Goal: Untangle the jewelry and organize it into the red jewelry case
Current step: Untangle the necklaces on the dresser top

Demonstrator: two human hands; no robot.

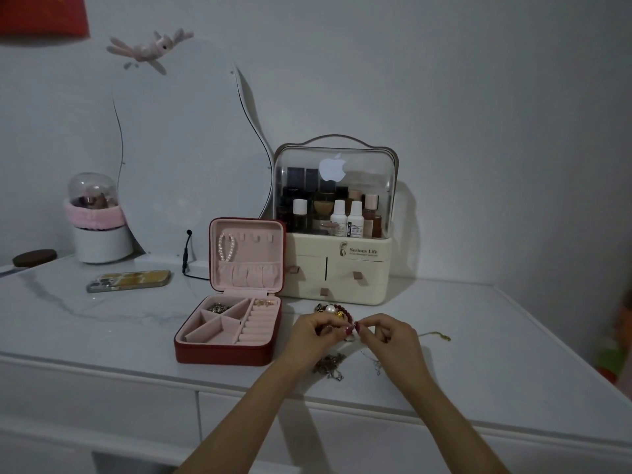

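Note:
The red jewelry case (pixel 222 352) lies open on the white tabletop, pink inside. A pearl bracelet (pixel 226 247) hangs on a hook in its lid. A dark metal piece (pixel 219 307) and small earrings (pixel 265 302) lie in its compartments. To the case's right, my left hand (pixel 316 336) and my right hand (pixel 388 335) meet fingertip to fingertip, both pinching a thin chain (pixel 352 336) between them. Just behind the hands sits a pile of beads (pixel 330 310) with a pearl and red beads. Below the hands lies a tangle of silver chains (pixel 330 366). A gold chain (pixel 436 335) trails off to the right.
A cream cosmetics organizer (pixel 337 268) with bottles stands behind the pile. A phone (pixel 129 280) lies at the left, a curved mirror (pixel 181 148) leans on the wall, and a pink-rimmed brush holder (pixel 97 217) stands beside it. The table's front edge runs close under my forearms.

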